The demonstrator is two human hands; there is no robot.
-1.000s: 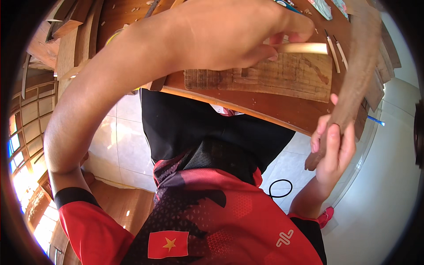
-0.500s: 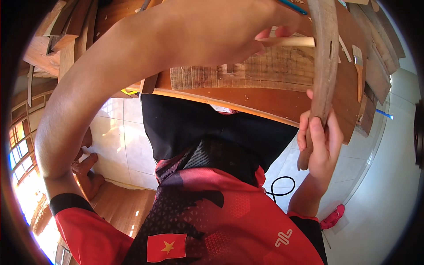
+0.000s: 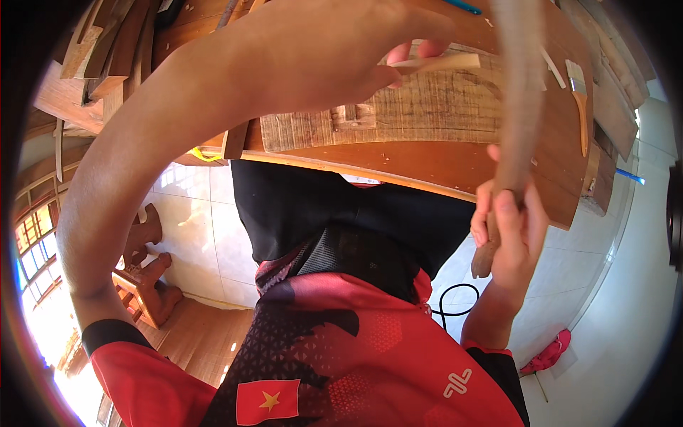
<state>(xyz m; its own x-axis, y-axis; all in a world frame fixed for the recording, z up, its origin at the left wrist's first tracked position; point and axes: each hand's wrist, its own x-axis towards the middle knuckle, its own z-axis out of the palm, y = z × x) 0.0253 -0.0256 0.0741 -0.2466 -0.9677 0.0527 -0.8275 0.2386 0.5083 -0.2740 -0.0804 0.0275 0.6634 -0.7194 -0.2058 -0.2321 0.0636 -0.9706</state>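
My left hand (image 3: 377,50) reaches across the table from the left, its fingers closed on a pale wooden stick (image 3: 459,62) that points right. My right hand (image 3: 516,224) grips the lower part of a long, slightly curved brown wooden piece (image 3: 523,107), held upright and smeared by motion. A notch shows at this piece's lower end; its top runs out of view. The stick's tip is apart from the brown piece. Below my left hand a thick wooden board (image 3: 427,107) with a curved lower edge and a rectangular recess lies on the brown table (image 3: 398,164).
To the right on the table is a flat paintbrush (image 3: 580,107) with an orange handle. A teal pen-like thing (image 3: 462,6) lies at the far edge. Wood planks are stacked at the left (image 3: 114,53) and right (image 3: 612,92). A black cable (image 3: 459,286) loops near the floor.
My left hand and the stick have shifted left, widening the gap to the brown piece. That piece now looks blurred in my right hand. The whole view has shifted slightly.
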